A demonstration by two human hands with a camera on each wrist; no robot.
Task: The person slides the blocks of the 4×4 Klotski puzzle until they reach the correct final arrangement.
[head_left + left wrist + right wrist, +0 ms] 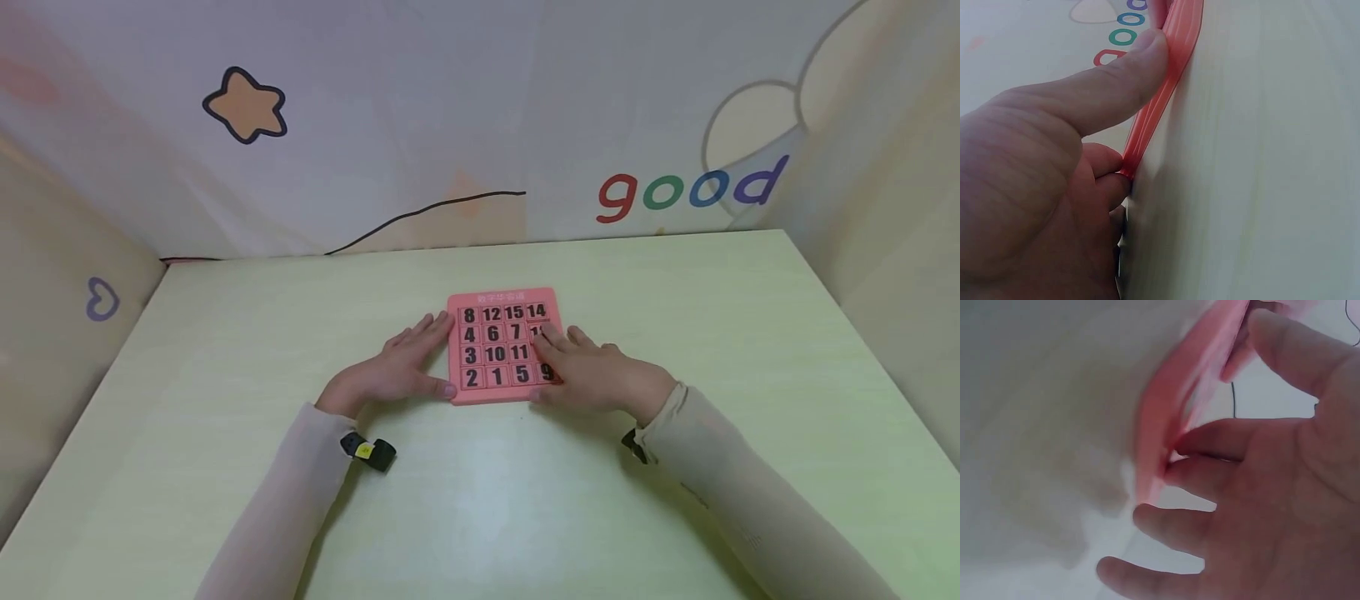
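A pink number slide puzzle [495, 400] lies flat on the table, its black-numbered square tiles set in a frame. My left hand [393, 367] is spread along its left side, fingertips at the far part of that edge and thumb [1141, 62] at the near corner. Over the right side reaches my right hand [600, 375], index and middle fingers [1204, 478] touching the tiles in the right column. Its thumb lies by the near edge, while the other fingers extend past the right edge. These fingers hide part of that column; the 9 tile [547, 372] is partly covered.
The pale wooden table [247, 350] carries the puzzle in its middle. Behind it hangs a printed cloth [450, 108] with a star and the word "good", and more cloth closes both sides. Black bands [378, 454] circle both wrists over the sleeves.
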